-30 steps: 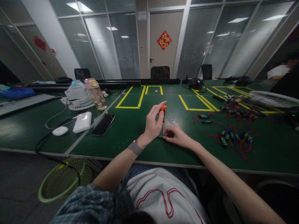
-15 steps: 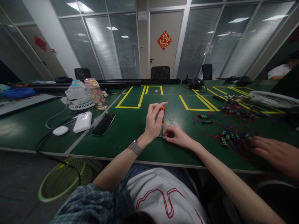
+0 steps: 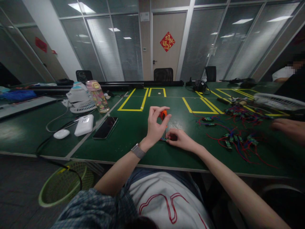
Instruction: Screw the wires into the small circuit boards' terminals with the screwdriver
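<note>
My left hand [image 3: 157,123] grips the orange and black handle of a screwdriver [image 3: 164,114], its thumb and fingers curled about it. The thin shaft points down at a small circuit board [image 3: 163,139] on the green table [image 3: 133,136]. Fingers of my right hand [image 3: 178,138] pinch the board's right end and hold it against the tabletop. The screwdriver's tip is partly hidden between my hands.
Circuit boards with red and blue wires [image 3: 234,138] lie in a pile to the right, with another person's hand [image 3: 290,128] beyond. On the left are a phone [image 3: 106,127], a white power bank [image 3: 84,124], a mouse [image 3: 61,134] and a bottle [image 3: 98,97].
The fingers of my left hand have shifted on the screwdriver handle, which now tilts. My right hand stays in place. The other person's hand has drawn away from the wired boards.
</note>
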